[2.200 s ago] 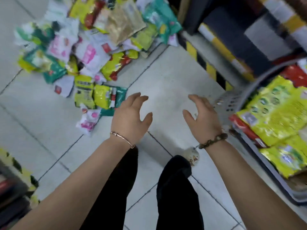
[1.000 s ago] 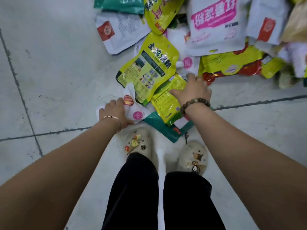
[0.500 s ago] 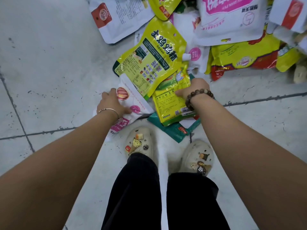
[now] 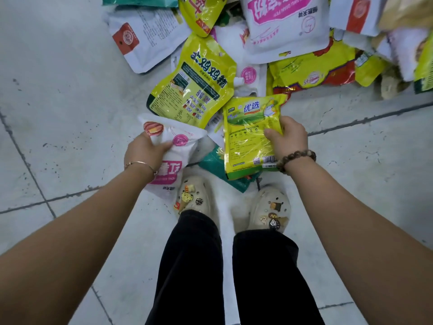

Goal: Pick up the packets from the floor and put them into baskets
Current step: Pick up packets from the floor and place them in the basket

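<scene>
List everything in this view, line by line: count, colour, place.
Grey tiled floor: one, grey, beneath everything.
White plastic packet with pink lettering: one, white and pink, held centre left.
Yellow-green plastic packet: one, yellow-green, held centre right.
Yellow plastic pouch with dark lettering: one, yellow, on the floor beyond both hands.
Teal foil packet: one, teal, on the floor, partly hidden by the yellow-green packet.
Heaped plastic packets: many, white, pink, yellow, red, along the top edge.
Cream clogs with charms: two, cream, lower centre.
Black trousers: one pair, black, bottom centre.
Left hand: one, gripping the white packet.
Right hand: one, gripping the yellow-green packet.
</scene>
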### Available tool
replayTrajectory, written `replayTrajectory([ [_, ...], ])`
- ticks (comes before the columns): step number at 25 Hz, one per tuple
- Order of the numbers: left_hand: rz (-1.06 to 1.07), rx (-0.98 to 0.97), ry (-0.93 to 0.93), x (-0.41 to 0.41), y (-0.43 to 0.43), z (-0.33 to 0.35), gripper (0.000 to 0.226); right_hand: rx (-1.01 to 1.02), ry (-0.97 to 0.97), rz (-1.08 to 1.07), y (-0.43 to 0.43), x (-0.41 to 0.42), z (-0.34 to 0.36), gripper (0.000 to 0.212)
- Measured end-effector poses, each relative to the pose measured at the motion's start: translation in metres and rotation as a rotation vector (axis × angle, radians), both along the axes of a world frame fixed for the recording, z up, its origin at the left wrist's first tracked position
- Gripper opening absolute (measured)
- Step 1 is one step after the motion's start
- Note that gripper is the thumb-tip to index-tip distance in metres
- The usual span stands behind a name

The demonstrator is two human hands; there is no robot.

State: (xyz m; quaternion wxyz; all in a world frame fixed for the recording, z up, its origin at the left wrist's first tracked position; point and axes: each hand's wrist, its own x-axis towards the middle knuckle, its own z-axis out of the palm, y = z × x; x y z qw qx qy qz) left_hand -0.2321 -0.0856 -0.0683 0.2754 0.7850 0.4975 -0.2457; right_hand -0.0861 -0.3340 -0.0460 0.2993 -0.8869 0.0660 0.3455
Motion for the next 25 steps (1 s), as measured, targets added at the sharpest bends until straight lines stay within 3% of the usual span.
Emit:
replayTrajectory([
  [4, 0.088, -0.004, -0.058, 0.02, -0.023, 0.057, 0.041, 0.092, 0.086, -0.249, -0.03, -0.013, 0.045, 0.029],
  [6, 0.077, -0.015, -0.091, 0.036, -0.036, 0.092, 0.04, 0.155, 0.116, -0.379, -0.045, -0.025, 0.078, 0.009],
  [9, 0.027, -0.034, -0.139, 0.058, -0.056, 0.15, 0.043, 0.204, 0.123, -0.497, -0.066, -0.04, 0.135, 0.015],
  [13, -0.065, -0.066, -0.205, 0.084, -0.082, 0.233, 0.045, 0.256, 0.067, -0.596, -0.099, -0.056, 0.214, 0.004],
  [16, -0.129, -0.115, -0.243, 0.098, -0.105, 0.291, 0.046, 0.294, 0.031, -0.688, -0.124, -0.076, 0.271, 0.015],
  [18, -0.169, -0.162, -0.281, 0.106, -0.123, 0.324, 0.045, 0.322, -0.008, -0.738, -0.14, -0.088, 0.304, 0.004],
  [21, -0.288, -0.21, -0.29, 0.112, -0.158, 0.369, 0.043, 0.338, -0.077, -0.826, -0.166, -0.109, 0.344, 0.026],
  [25, -0.432, -0.3, -0.276, 0.112, -0.218, 0.411, 0.032, 0.359, -0.144, -0.972, -0.211, -0.139, 0.376, 0.02],
])
